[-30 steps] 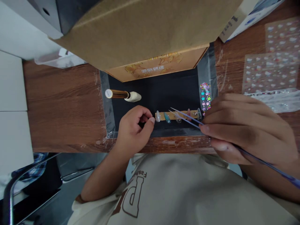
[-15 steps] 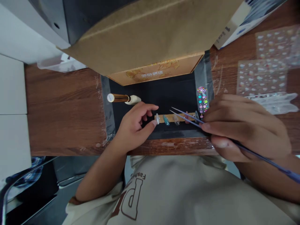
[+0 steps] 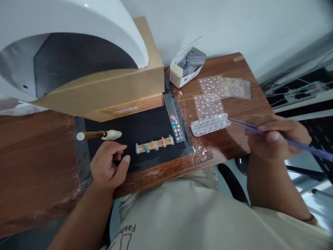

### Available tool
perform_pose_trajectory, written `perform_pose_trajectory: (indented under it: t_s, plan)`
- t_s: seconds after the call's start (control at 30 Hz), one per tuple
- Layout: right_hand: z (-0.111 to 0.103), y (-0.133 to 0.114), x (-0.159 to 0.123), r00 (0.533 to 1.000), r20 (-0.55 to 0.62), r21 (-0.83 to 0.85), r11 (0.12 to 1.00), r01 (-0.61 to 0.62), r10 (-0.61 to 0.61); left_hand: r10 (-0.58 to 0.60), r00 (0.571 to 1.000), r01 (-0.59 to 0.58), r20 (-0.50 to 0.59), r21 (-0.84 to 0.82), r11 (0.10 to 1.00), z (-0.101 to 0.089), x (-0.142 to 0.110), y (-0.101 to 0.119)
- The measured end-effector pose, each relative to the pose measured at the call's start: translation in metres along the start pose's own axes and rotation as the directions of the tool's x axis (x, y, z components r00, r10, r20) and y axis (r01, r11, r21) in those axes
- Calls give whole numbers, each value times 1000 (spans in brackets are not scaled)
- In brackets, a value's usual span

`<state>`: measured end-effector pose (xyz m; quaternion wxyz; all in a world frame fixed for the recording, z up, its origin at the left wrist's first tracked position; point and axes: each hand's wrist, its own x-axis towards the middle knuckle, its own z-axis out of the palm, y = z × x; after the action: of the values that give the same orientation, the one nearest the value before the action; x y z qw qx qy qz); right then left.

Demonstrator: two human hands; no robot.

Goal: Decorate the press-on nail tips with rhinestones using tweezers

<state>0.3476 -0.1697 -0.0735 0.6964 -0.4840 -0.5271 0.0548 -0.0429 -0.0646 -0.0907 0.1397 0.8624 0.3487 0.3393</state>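
My right hand (image 3: 277, 137) grips a pair of purple tweezers (image 3: 299, 143) over the table's right side. Their tips are at the right end of a clear plastic case (image 3: 209, 124) with small compartments; whether they touch it I cannot tell. My left hand (image 3: 108, 165) rests on the black mat (image 3: 125, 126), thumb and forefinger apart, nothing held. Just right of it lies a wooden strip (image 3: 149, 146) bearing several false nails, among them a teal nail (image 3: 146, 148) and a pink nail (image 3: 163, 141). Above my left hand lies a white bottle with a gold cap (image 3: 93, 135).
A sheet of colourful flower gems (image 3: 177, 128) lies at the mat's right edge. Sticker sheets (image 3: 208, 104) are behind the clear case. A small open box (image 3: 186, 67) stands by the wall. A brown cardboard box (image 3: 125, 83) and white lamp-like housing (image 3: 130, 31) tower over the mat.
My right hand has carried the tweezers from above the nails rightward to the clear case. My left thumb has left the strip's end. The view has swung to the right.
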Motion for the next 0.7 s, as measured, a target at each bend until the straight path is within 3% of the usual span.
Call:
perform_pose_trajectory:
  t_s: [0.07,0.2,0.27,0.33,0.4,0.47,0.57,0.63,0.67,0.7]
  plan:
    - [-20,12,11,999,27,43,999,25,-26,-4,1000,5,-28,31,1000,-3,-1,3]
    - [-39,21,35,984,160,121,988,-94,74,-65,997,69,-28,149,986,-11,-7,26]
    - [-37,23,48,958,267,148,977,-153,109,58,998,-57,0,97,994,-11,-6,48]
    - [-30,24,63,905,405,140,970,-201,129,246,963,-248,113,-3,969,-4,0,74]
    - [-19,26,80,815,565,89,973,-213,127,384,886,-381,260,-64,922,13,10,97]
    - [-6,27,96,704,703,50,981,-189,100,338,849,-337,407,-77,938,34,19,113]
    - [6,24,110,510,860,49,988,-148,34,289,830,-267,477,-116,957,61,26,120]
    - [6,18,108,473,880,113,986,-121,-43,278,830,-232,483,-155,960,71,24,117]
    - [2,13,101,508,855,179,979,-101,-104,273,832,-217,483,-170,961,74,23,114]
    - [-2,7,92,513,850,189,978,-92,-116,269,836,-204,478,-183,962,75,22,112]
